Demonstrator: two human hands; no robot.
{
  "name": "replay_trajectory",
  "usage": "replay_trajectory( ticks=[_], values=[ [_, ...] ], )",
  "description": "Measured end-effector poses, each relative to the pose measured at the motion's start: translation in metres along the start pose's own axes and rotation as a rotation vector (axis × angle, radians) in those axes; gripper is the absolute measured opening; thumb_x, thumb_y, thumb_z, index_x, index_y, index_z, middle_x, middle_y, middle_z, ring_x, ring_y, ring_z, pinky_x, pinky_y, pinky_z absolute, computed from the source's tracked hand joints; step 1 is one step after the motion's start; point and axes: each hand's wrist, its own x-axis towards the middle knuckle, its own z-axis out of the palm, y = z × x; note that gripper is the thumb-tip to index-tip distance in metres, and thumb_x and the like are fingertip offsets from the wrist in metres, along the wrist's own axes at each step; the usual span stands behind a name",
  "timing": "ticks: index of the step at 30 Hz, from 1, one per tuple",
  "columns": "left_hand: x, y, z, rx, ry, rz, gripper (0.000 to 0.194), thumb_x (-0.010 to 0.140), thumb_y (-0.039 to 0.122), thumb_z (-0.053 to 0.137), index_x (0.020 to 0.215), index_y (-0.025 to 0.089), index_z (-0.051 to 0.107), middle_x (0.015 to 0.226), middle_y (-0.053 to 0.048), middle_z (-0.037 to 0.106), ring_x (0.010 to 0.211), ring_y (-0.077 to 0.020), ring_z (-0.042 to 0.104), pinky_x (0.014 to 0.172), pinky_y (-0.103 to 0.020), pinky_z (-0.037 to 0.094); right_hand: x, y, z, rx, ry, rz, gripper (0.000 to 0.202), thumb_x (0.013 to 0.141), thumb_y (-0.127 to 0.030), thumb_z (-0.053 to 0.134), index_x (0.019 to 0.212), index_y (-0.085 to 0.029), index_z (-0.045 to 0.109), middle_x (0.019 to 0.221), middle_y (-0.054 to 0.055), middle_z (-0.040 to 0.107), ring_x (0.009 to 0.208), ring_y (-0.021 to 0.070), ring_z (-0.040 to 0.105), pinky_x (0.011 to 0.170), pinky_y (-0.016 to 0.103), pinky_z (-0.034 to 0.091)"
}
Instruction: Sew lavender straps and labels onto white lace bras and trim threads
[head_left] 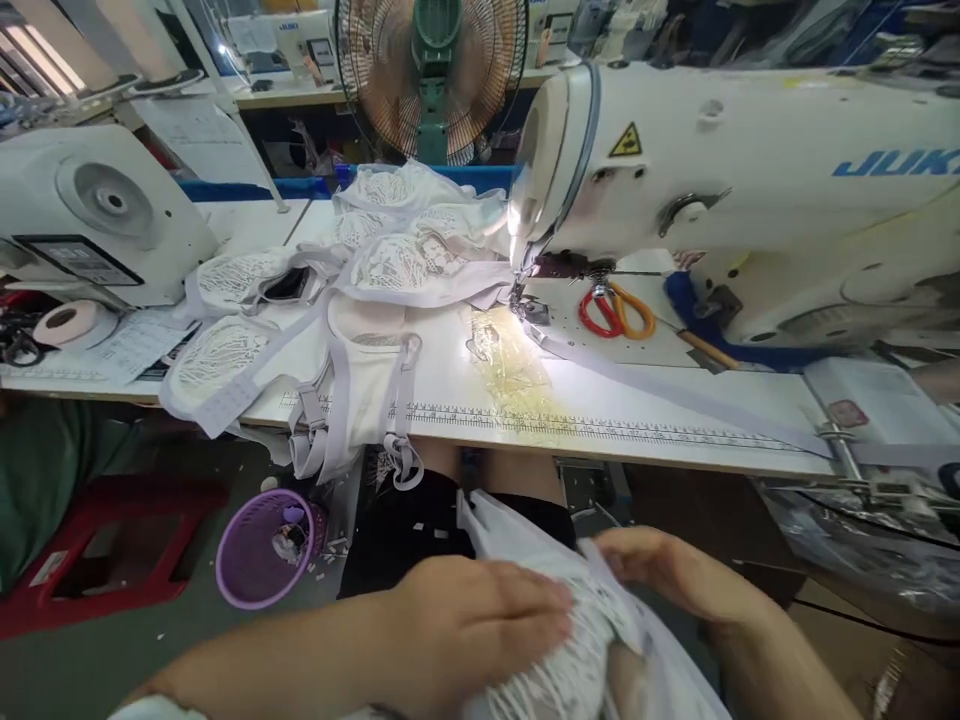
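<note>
The white lace garment (574,665) is located above the lap of the seated person, in front of the tabletop (465,385) and below its near edge. The left hand (487,615) lies across the lace face of the garment, fingers nearly straight and side by side. Its thumb is hidden; whether it grips the fabric cannot be told. The right hand (652,565) is closed on the garment's upper edge at the opposite side, fingers bent. Both hands are slightly blurred.

A pile of white lace bras (390,265) occupies the left and middle of the tabletop. Straps at the near side of the pile hang over the edge. A sewing machine (720,170) marked JUKI stands at the right, its lamp lit above the needle area. A pale binding strip (660,388) runs from the needle area to a metal bracket (847,455) near the right end of the tabletop.

Red-handled scissors (600,315) and an orange handle (634,312) are positioned under the machine arm. A yellowish translucent sheet (510,365) lies in front of the needle area. A printed ruler scale (600,427) follows the near edge. A purple basket (255,565) stands on the floor, at the left.
</note>
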Motion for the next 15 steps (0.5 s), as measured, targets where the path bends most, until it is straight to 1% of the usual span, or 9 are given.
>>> replay_trajectory(
  ticks=[1,2,3,5,8,10,11,13,15],
  values=[
    [0.003,0.003,0.008,-0.015,-0.093,-0.003,0.045,0.095,0.027,0.027,0.136,0.012,0.031,0.130,-0.013,0.053,0.125,-0.0167,0.045,0.103,-0.026,0.039,0.009,0.008,0.004,0.080,-0.033,0.054,0.089,0.063,-0.089,0.025,0.088,-0.014,0.067,0.080,0.014,0.067,0.080,0.0273,0.064,0.070,0.038,0.047],
    [0.005,0.005,0.016,-0.030,-0.182,-0.019,0.043,0.095,0.027,0.026,0.134,0.013,0.035,0.133,-0.010,0.051,0.125,-0.0160,0.045,0.102,-0.023,0.039,0.016,0.016,0.010,0.124,-0.067,0.118,0.094,0.061,-0.091,0.022,0.090,-0.013,0.065,0.081,0.014,0.067,0.078,0.0271,0.064,0.068,0.037,0.047],
    [0.007,0.007,0.023,-0.046,-0.258,-0.038,0.042,0.095,0.028,0.027,0.132,0.014,0.039,0.135,-0.007,0.049,0.123,-0.0155,0.046,0.101,-0.021,0.040,0.021,0.023,0.017,0.115,-0.066,0.183,0.095,0.059,-0.092,0.022,0.091,-0.013,0.063,0.082,0.014,0.067,0.074,0.0258,0.064,0.064,0.036,0.048],
    [0.011,0.011,0.033,-0.073,-0.348,-0.056,0.041,0.094,0.029,0.029,0.131,0.017,0.044,0.134,-0.003,0.050,0.120,-0.0154,0.050,0.097,-0.021,0.043,0.026,0.030,0.028,-0.025,-0.010,0.295,0.087,0.061,-0.090,0.027,0.090,-0.014,0.059,0.081,0.012,0.066,0.065,0.0214,0.062,0.057,0.032,0.047],
    [0.016,0.013,0.037,-0.113,-0.433,-0.017,0.043,0.093,0.029,0.031,0.131,0.014,0.045,0.133,-0.006,0.051,0.117,-0.0178,0.052,0.095,-0.024,0.044,0.023,0.031,0.029,-0.252,0.102,0.385,0.063,0.067,-0.080,0.042,0.072,-0.018,0.053,0.067,0.006,0.062,0.054,0.0162,0.056,0.053,0.028,0.044],
    [0.017,0.013,0.036,-0.137,-0.459,0.004,0.045,0.092,0.027,0.033,0.132,0.012,0.045,0.133,-0.008,0.051,0.118,-0.0184,0.051,0.098,-0.024,0.042,0.021,0.030,0.021,-0.304,0.186,0.405,0.054,0.070,-0.073,0.049,0.061,-0.020,0.047,0.058,0.002,0.056,0.053,0.0150,0.051,0.054,0.027,0.041],
    [0.017,0.012,0.036,-0.152,-0.457,0.011,0.045,0.091,0.027,0.032,0.132,0.011,0.045,0.133,-0.008,0.051,0.118,-0.0182,0.051,0.099,-0.024,0.041,0.021,0.031,0.018,-0.321,0.230,0.410,0.051,0.073,-0.069,0.050,0.059,-0.020,0.045,0.056,0.001,0.053,0.053,0.0145,0.049,0.053,0.027,0.039],
    [0.016,0.012,0.036,-0.162,-0.437,0.015,0.045,0.092,0.028,0.031,0.131,0.012,0.045,0.133,-0.008,0.051,0.119,-0.0179,0.051,0.100,-0.023,0.040,0.025,0.035,0.018,-0.322,0.277,0.412,0.047,0.077,-0.066,0.048,0.064,-0.020,0.047,0.057,0.000,0.052,0.052,0.0135,0.047,0.052,0.026,0.038],
    [0.014,0.012,0.035,-0.132,-0.399,-0.010,0.043,0.092,0.029,0.030,0.130,0.015,0.048,0.132,-0.007,0.052,0.117,-0.0178,0.053,0.101,-0.023,0.040,0.036,0.041,0.030,-0.274,0.235,0.398,0.046,0.074,-0.065,0.051,0.074,-0.019,0.053,0.062,0.000,0.055,0.050,0.0127,0.048,0.051,0.026,0.038]
  ],
)
